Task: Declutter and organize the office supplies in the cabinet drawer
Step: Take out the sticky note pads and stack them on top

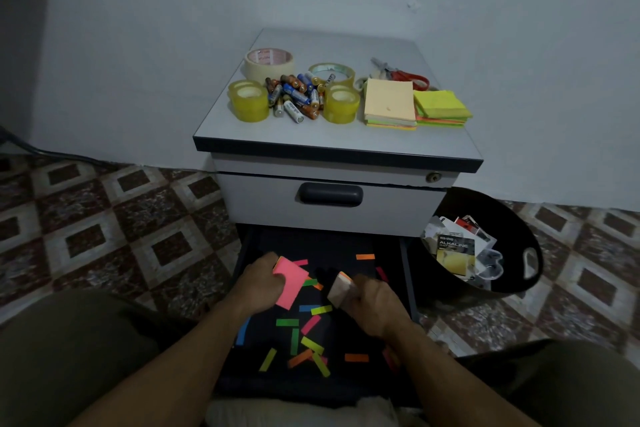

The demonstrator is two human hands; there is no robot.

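The lower drawer (pixel 405 274) of the grey cabinet (pixel 332 146) is pulled out, its dark bottom strewn with several small coloured paper flags (pixel 298 343). My left hand (pixel 258 279) grips a pink sticky-note pad (pixel 290 282) over the drawer's back left. My right hand (pixel 372 303) holds a small pale pad (pixel 339 291) with an orange edge, tilted, just right of the pink one. On the cabinet top lie a heap of batteries (pixel 298 94), several tape rolls (pixel 249 99), two stacks of sticky notes (pixel 389 104) and red-handled scissors (pixel 407 74).
A black bin (pixel 512 215) holding torn packaging stands right of the cabinet, close to the drawer's right side. The upper drawer (pixel 330 196) is closed. Patterned floor tiles lie on both sides. My knees frame the drawer at bottom left and right.
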